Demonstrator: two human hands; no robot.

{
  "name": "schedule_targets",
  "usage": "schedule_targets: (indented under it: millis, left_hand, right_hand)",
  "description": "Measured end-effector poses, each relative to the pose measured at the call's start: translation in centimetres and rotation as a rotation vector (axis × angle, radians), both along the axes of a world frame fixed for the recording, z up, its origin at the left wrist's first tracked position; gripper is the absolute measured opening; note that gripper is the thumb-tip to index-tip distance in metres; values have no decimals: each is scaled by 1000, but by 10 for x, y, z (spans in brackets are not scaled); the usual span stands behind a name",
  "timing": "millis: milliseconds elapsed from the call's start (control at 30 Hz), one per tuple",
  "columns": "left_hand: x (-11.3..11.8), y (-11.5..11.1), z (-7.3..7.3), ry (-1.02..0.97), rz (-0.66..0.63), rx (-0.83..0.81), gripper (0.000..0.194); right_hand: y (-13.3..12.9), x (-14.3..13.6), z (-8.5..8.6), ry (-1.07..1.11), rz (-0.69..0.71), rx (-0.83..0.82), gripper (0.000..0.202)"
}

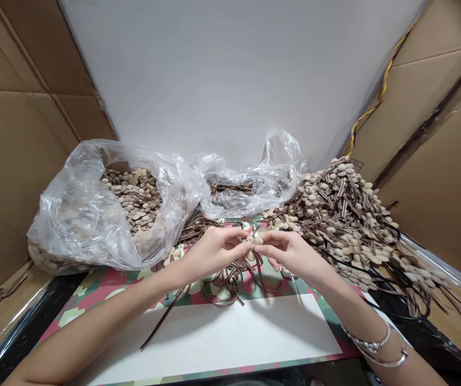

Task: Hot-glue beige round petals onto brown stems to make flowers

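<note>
Over the middle of the table, my left hand (214, 251) and my right hand (292, 254) pinch a small beige flower-shaped piece (254, 240) between thumbs and fingertips. A brown striped ribbon (260, 271) hangs down from it. Under my right hand a slim pointed tool (296, 287) shows in part; whether the lower fingers hold it I cannot tell. Loose brown ribbons (228, 281) lie tangled below the hands, and one ribbon strip (165, 319) lies apart, nearer to me.
On the left stands a clear plastic bag (89, 214) of beige pieces (136, 201). Behind the hands, another plastic bag (250, 195) holds brown ribbons. A big heap of ribboned flower pieces (347, 214) lies right, beside a black cable (425, 308). A white sheet (230, 343) covers the front. Cardboard walls the sides.
</note>
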State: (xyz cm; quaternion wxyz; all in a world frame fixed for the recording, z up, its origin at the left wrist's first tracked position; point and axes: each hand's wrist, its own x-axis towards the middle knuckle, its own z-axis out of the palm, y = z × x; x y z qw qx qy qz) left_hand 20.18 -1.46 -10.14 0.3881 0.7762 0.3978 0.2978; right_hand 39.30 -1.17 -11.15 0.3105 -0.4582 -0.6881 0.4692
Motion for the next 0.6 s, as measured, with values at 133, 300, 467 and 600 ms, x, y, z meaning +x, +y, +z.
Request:
schedule_targets:
  millis: [133,300,467,600]
  left_hand:
    - [-1,0,2,26,-47,39,26]
    - [-2,3,4,-157,-104,-129,24]
    - [1,4,-4,-361,-157,-178,34]
    - [5,3,-10,-428,-123,-129,42]
  right_hand:
    - [2,5,0,-9,10,39,23]
    - [9,18,5,158,-65,87,26]
    - [14,11,-6,389,205,-48,37]
    - [13,-1,-16,556,257,-176,35]
